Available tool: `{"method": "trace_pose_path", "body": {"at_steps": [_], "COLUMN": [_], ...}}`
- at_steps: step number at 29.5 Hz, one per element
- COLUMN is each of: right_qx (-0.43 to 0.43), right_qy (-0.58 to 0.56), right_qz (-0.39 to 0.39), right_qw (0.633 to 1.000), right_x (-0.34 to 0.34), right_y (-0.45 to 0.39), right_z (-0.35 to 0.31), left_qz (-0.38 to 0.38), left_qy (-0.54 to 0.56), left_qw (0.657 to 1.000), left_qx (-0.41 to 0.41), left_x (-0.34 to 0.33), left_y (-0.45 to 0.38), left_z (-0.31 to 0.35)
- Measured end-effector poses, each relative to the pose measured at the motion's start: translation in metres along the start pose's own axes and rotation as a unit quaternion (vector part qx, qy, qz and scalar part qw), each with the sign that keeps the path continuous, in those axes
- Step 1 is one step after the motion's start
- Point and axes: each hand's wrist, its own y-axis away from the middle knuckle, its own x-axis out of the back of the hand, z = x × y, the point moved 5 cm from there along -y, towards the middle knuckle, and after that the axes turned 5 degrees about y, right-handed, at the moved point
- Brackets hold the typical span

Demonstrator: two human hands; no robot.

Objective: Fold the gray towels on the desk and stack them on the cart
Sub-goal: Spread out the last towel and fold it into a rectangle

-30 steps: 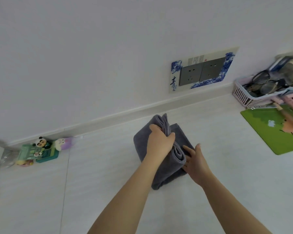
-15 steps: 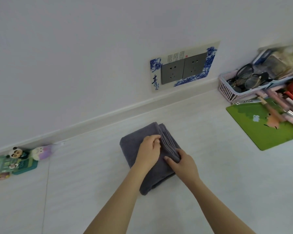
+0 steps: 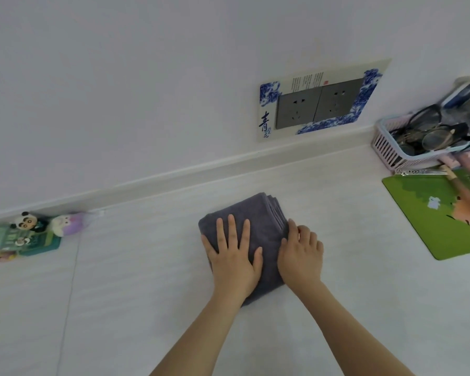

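The towel (image 3: pixel 258 226) lies on the desk (image 3: pixel 364 267) under both hands, its long axis running from near the wrists away toward the wall, tilted slightly right. It is dark gray, folded thick, with layered edges stacked along its right side. The left hand (image 3: pixel 232 256) presses flat on top, fingers spread, gripping nothing. The right hand (image 3: pixel 300 256) rests against the layered edge, fingers loosely curled

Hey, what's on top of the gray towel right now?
The left hand lies flat, fingers spread, on the folded gray towel. The right hand rests against its layered right edge. The cloth beneath both hands is hidden.
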Motion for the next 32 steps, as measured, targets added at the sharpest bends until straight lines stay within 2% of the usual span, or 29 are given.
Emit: {"method": "trace_pose_path", "body": {"at_steps": [3, 5, 8, 10, 14, 17, 19, 21, 23, 28, 32], "right_qx": [0.01, 0.006, -0.022, -0.026, -0.033, -0.012, -0.002, -0.004, 0.016, 0.082, 0.157], "right_qy": [-0.006, -0.011, -0.068, -0.11, -0.163, -0.178, -0.221, -0.265, -0.275, -0.31, -0.321], "right_qz": [-0.033, -0.032, -0.08, -0.136, -0.252, -0.27, -0.283, -0.308, -0.313, -0.326, -0.333], "right_qw": [0.999, 0.999, 0.994, 0.984, 0.953, 0.946, 0.933, 0.914, 0.909, 0.889, 0.873], "right_x": [-0.009, -0.01, -0.01, -0.016, -0.028, -0.035, -0.041, -0.042, -0.046, -0.038, -0.014], "right_y": [-0.004, -0.008, -0.015, -0.015, 0.001, 0.018, 0.04, 0.057, 0.078, 0.136, 0.189], "right_z": [0.006, 0.008, 0.01, -0.002, -0.024, -0.046, -0.072, -0.089, -0.112, -0.186, -0.261], "left_qz": [0.0, 0.018, 0.04, 0.036, 0.028, -0.055, -0.071, -0.049, -0.02, 0.042, 0.128], "left_qy": [0.027, 0.088, 0.249, 0.361, 0.501, 0.591, 0.613, 0.626, 0.642, 0.638, 0.634], "left_qw": [1.0, 0.996, 0.963, 0.912, 0.815, 0.711, 0.682, 0.668, 0.659, 0.66, 0.659], "left_qx": [-0.015, -0.011, 0.095, 0.189, 0.289, 0.376, 0.394, 0.399, 0.39, 0.395, 0.384], "left_x": [-0.001, 0.001, 0.009, 0.013, 0.023, 0.015, 0.018, 0.019, 0.035, 0.095, 0.163], "left_y": [0.002, 0.005, 0.018, 0.041, 0.067, 0.087, 0.109, 0.125, 0.145, 0.203, 0.252], "left_z": [-0.003, -0.01, -0.021, -0.037, -0.075, -0.114, -0.142, -0.158, -0.179, -0.231, -0.278]}}
